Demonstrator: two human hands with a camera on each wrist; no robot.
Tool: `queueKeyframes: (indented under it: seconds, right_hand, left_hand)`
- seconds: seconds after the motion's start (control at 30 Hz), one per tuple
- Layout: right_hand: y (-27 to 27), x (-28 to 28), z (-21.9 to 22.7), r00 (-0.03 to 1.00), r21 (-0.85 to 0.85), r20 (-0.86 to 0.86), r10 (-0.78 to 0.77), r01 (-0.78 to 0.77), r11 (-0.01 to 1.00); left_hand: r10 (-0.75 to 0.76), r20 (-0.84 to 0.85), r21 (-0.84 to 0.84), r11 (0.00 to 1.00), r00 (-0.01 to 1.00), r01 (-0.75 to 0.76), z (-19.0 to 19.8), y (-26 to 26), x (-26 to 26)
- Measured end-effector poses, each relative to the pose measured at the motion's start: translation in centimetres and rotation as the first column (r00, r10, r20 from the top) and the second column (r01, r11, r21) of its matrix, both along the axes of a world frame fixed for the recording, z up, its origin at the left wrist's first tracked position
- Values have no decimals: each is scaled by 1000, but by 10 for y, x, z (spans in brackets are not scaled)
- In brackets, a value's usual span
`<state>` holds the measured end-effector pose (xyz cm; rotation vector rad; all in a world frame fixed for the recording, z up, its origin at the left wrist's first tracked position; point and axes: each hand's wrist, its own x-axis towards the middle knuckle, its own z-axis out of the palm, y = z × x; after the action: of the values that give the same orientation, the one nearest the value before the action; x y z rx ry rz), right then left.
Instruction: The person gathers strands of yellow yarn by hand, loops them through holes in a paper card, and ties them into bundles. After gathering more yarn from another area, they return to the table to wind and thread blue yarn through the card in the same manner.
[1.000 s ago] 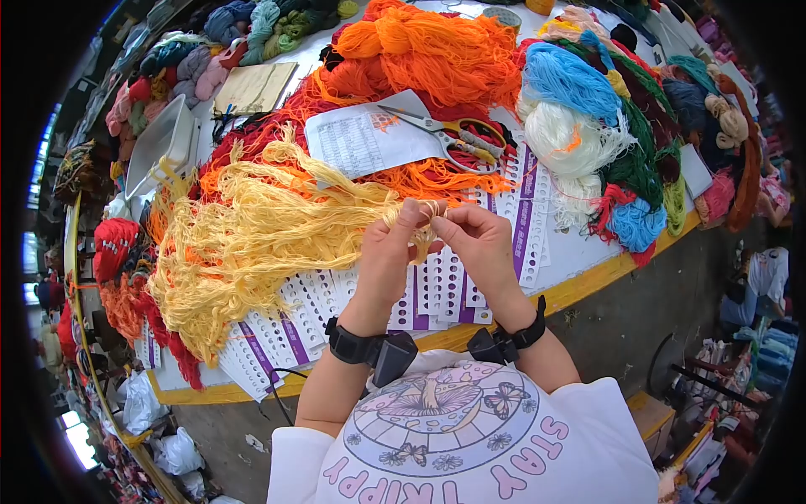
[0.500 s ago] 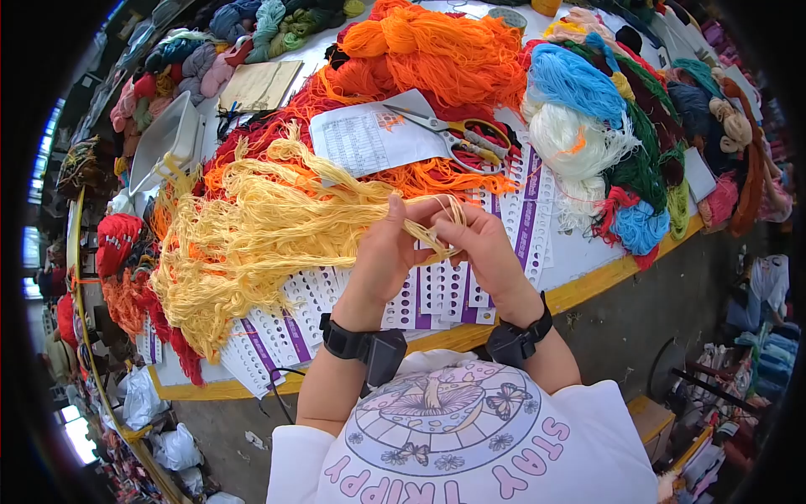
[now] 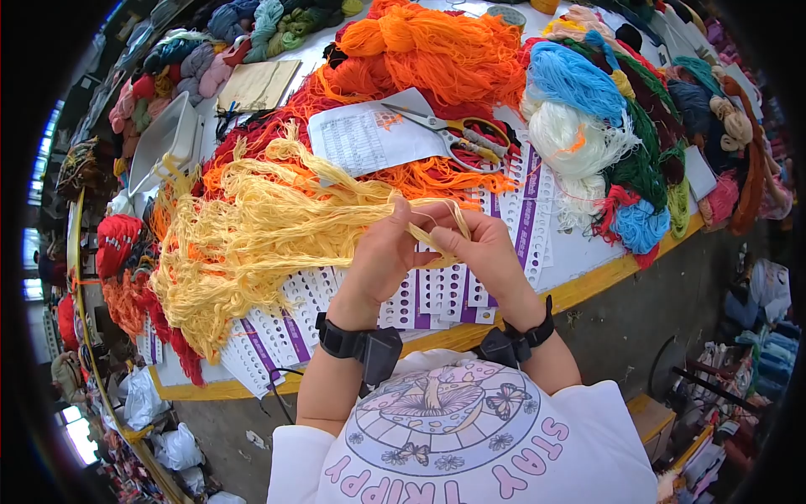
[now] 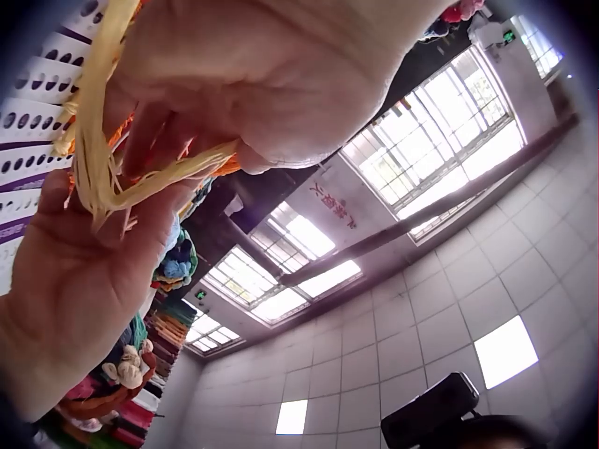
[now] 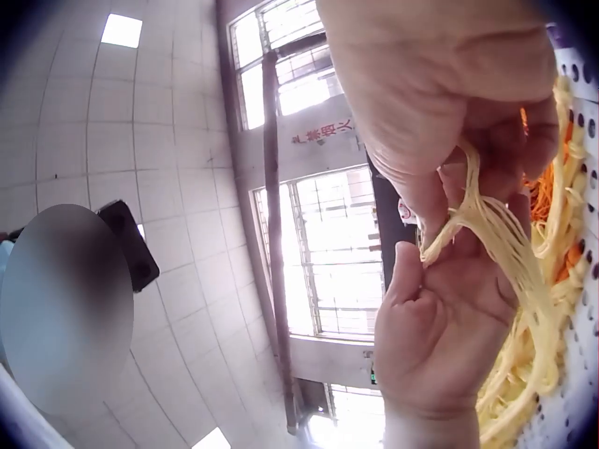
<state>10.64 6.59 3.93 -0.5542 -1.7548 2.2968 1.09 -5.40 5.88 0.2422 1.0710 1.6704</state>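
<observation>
A big bundle of pale yellow yarn [image 3: 277, 223] lies spread over the table, and its right end runs into both hands. My left hand [image 3: 379, 259] holds the strands with its thumb raised. Facing it, my right hand [image 3: 489, 252] pinches a bent end of the strands between thumb and fingers. The left wrist view shows a yellow yarn loop [image 4: 92, 140] folding sharply at the right hand's fingers. From the right wrist, fanned yarn strands [image 5: 505, 234] run down past the left palm [image 5: 440, 327]. Some fingertips are hidden behind the hands.
Scissors [image 3: 457, 134] lie on a printed sheet [image 3: 369, 139] over red and orange yarn [image 3: 428, 50]. Punched white-and-purple cards [image 3: 420, 294] lie under the hands. Blue yarn [image 3: 575, 80] and white yarn [image 3: 575, 139] are piled right. The table's yellow edge [image 3: 588, 281] runs near the body.
The hands were close together over a small tangle of yarn. They have drawn slightly apart, and a longer loop of strands now shows between them. The left hand has shifted a little left.
</observation>
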Motion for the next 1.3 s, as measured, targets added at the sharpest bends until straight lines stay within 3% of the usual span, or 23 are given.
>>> queueKeyframes:
  seconds: [0.07,0.17,0.27,0.33,0.43,0.67,0.77,0.87,0.9,0.93,0.97,1.07,1.17,1.3]
  right_hand:
    - [1,2,-1,997,99,38,66,-69,993]
    - [4,3,0,994,118,77,79,-88,989]
    - [-5,-2,4,985,-66,-156,-71,62,996]
    - [-6,-3,6,984,-33,-154,-94,90,995]
    - [-5,0,6,990,-45,-91,-104,101,994]
    - [-5,-1,6,989,-258,-56,-134,115,959]
    - [2,4,3,996,206,85,39,-55,977]
    - [1,-2,-10,985,446,-160,-69,134,885]
    - [1,-1,-6,986,211,-133,-102,129,969]
    - [1,-1,0,987,-39,-99,-127,123,992]
    - [0,-1,4,988,-287,-58,-141,119,951]
    - [4,1,3,998,-275,26,-64,68,959]
    - [-2,-1,5,999,51,29,-24,22,998]
    - [-3,-1,7,1000,-21,-8,-22,22,1000]
  left_hand:
    - [-25,10,9,1000,1000,25,0,1,1]
    - [-11,32,25,1000,999,10,0,2,1]
    - [49,3,-25,998,999,-49,1,3,2]
    - [82,-104,-138,986,991,-96,10,5,6]
    - [163,-127,-101,979,978,-177,-6,2,9]
    - [238,-13,-32,971,971,-238,-14,1,6]
    - [236,-17,-5,972,972,-236,-16,2,6]
    - [242,-27,0,970,970,-242,-17,3,7]
    - [248,-23,-3,969,969,-248,-20,2,6]
    - [255,-18,-7,967,967,-255,-21,2,6]
    - [245,12,8,969,969,-245,-20,1,5]
    - [207,56,27,978,977,-208,-13,3,5]
    - [151,12,4,989,989,-151,-10,4,6]
    - [111,-35,-5,994,993,-111,-6,3,6]
